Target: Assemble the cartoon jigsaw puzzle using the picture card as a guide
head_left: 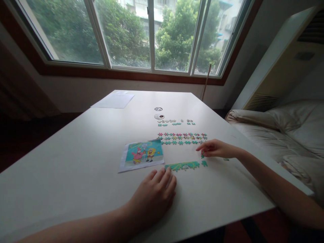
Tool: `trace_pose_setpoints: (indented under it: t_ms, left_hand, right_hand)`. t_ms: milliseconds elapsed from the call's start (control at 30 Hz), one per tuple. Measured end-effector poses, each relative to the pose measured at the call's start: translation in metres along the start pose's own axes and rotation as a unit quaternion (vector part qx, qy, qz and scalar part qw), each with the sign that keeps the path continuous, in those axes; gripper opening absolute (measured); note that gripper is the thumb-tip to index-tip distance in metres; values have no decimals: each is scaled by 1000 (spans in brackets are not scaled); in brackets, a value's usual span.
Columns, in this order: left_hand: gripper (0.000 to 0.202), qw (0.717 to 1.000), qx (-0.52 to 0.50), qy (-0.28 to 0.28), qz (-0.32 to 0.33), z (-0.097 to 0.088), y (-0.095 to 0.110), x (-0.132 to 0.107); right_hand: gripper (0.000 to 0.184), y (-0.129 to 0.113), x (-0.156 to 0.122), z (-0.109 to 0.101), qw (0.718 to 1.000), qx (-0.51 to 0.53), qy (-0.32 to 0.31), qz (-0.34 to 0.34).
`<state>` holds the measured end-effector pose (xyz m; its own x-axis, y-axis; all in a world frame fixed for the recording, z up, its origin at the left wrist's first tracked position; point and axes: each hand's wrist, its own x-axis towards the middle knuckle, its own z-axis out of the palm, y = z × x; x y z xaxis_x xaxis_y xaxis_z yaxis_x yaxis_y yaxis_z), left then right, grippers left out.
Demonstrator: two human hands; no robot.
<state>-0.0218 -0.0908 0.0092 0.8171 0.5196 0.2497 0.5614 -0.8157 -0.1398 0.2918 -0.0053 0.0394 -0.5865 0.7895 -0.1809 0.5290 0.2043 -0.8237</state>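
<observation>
My left hand (pixel 158 190) rests on the table, fingers slightly bent and a little apart, with fingertips at the left end of a joined green puzzle strip (pixel 183 165). To the right, my right hand (pixel 215 148) is open over the table with its index finger stretched out. A small puzzle piece (pixel 202 155) shows by its thumb; whether they touch is unclear. One loose green puzzle piece (pixel 204 163) lies just right of the strip. Left of it is a picture sheet (pixel 144 153) with cartoon figures. Beyond are several rows of loose puzzle pieces (pixel 181 137).
The white table (pixel 76 168) reaches toward the window. Farther puzzle pieces (pixel 177 123) lie below two round items (pixel 159 116). Another green piece (pixel 226 159) sits under my right wrist. White paper (pixel 113 100) lies far left; a padded sofa (pixel 268 125) stands on the right.
</observation>
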Motion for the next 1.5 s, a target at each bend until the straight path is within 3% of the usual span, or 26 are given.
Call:
trace_pose_setpoints:
  t_ms: [167,300,433,600,967,1200,1500]
  left_hand:
    - [28,1000,-2,-3,4,0,-3,0]
    - [29,1000,-6,-5,5,0,-3,-1]
    - [28,1000,-6,-3,4,0,-4,0]
    - [27,1000,-11,4,4,0,-4,-1]
    - [27,1000,-6,11,10,-2,-5,-1]
    - [29,1000,-5,9,8,-1,-5,-1]
    - [28,1000,-11,7,6,-1,-4,-1]
  right_hand:
    - [37,-1,0,3,998,40,34,47]
    - [36,-6,-2,8,998,33,-5,62]
    - [33,-13,-2,14,998,15,-26,50]
    - [29,-17,0,17,998,-68,-2,17]
    - [31,-12,-1,16,991,-127,41,-8]
    - [36,-13,-7,10,989,-145,2,-1]
    - [28,-13,-1,20,992,-126,23,-4]
